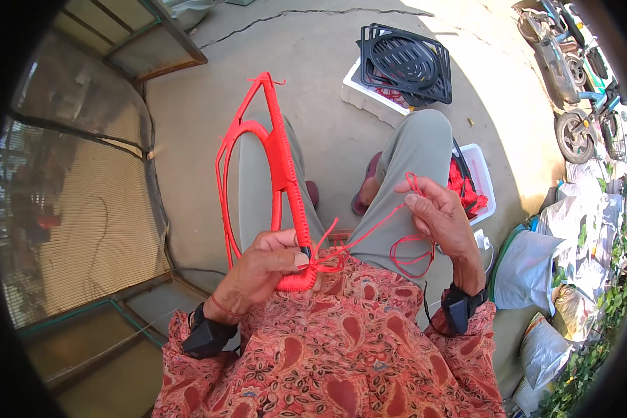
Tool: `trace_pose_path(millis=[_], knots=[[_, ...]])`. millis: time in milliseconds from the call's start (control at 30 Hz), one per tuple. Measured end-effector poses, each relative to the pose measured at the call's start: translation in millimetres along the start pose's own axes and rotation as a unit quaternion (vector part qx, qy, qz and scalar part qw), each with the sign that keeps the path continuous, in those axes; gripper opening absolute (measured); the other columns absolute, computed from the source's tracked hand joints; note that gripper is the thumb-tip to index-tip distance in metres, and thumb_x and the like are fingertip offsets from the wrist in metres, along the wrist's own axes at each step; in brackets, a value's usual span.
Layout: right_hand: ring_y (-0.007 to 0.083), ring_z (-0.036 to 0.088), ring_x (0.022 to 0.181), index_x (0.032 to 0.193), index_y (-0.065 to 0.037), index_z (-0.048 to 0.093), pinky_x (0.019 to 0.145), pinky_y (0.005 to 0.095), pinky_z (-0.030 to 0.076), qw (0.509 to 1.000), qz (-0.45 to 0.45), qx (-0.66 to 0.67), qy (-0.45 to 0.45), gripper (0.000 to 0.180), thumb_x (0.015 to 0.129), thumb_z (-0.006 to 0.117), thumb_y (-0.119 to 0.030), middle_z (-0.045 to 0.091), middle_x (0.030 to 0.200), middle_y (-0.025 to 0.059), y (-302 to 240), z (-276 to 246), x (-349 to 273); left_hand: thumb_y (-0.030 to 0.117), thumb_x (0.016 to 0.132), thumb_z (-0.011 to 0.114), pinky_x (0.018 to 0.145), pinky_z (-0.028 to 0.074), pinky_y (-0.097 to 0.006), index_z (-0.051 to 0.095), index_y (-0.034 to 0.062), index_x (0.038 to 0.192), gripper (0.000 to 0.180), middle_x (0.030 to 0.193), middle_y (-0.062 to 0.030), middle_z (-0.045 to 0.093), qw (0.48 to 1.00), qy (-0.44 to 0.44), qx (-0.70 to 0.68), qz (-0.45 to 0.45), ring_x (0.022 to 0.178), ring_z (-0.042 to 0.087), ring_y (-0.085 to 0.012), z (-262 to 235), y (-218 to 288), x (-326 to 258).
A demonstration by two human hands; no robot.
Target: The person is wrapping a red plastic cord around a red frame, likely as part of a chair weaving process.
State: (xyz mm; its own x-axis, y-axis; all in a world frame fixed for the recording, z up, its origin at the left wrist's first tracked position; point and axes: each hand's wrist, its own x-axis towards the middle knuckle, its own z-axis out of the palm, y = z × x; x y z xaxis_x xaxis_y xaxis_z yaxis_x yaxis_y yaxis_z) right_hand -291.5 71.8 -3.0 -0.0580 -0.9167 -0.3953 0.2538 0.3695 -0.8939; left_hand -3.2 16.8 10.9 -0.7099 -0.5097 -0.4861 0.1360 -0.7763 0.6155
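Two white foam boxes point(369, 97) sit on the concrete floor point(306, 63) ahead of the seated person: the farther one, beyond the knees, carries a stack of black plastic frames with slotted oval middles point(405, 63), and the nearer one point(482, 182), just right of the right knee, holds a heap of red cord. Several bulging sacks, white and greenish point(529, 268), crowd the floor's right edge beside green leaves, and parked scooters point(571, 76) stand toward the far right corner. A netted enclosure with a metal frame point(83, 174) fills the left side. Over the lap, the left hand point(261, 268) is closed around the lower end of a red plastic frame point(258, 160), thumb pressed near the spot where the wrapping ends; the frame rises upright and slightly tilted, with an oval loop on its left and a pointed top. One straight bar of it is already bound tightly in red cord point(373, 226), giving a ribbed look, while the oval loop is bare. From that bar the cord runs taut to the right hand point(442, 223), which pinches it between fingertips at knee height, a slack loop hanging below the palm. Both wrists wear black strapped devices point(207, 336).
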Motion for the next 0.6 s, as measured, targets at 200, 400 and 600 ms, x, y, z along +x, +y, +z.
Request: trace_pose_path(millis=[200,400,600], knots=[[0.0056,0.036,0.053,0.112,-0.004,0.060,0.049,0.0224,0.028,0.963,-0.058,-0.263,-0.008,0.024,0.093,0.056,-0.020,0.041,0.061,-0.0020,-22,-2,6,0.009,0.082,0.059,0.064,0.053,-0.035,0.058,-0.0059,0.099,0.022,0.080,-0.0158,0.064,0.999,0.003,0.044,0.024,0.067,0.065,-0.0273,0,1,1],[0.0181,0.057,0.084,0.107,-0.007,0.063,0.074,0.0323,0.040,0.662,-0.348,-0.663,0.032,0.025,0.083,0.066,-0.016,0.063,0.085,0.0074,-4,2,17,0.010,0.083,0.058,0.075,0.055,-0.040,0.057,-0.0052,0.103,0.024,0.083,-0.0211,0.065,0.999,-0.012,0.013,0.029,0.075,0.067,-0.0303,4,17,33],[0.0239,0.054,0.092,0.087,-0.008,0.070,0.082,0.0397,0.039,0.734,-0.360,-0.567,0.099,0.019,0.081,0.068,-0.026,0.064,0.097,0.0065,-55,17,-12,0.016,0.087,0.061,0.060,0.058,-0.038,0.052,-0.0013,0.098,0.022,0.079,-0.0225,0.064,0.997,0.057,-0.003,0.046,0.062,0.066,-0.0337,-6,24,57]])
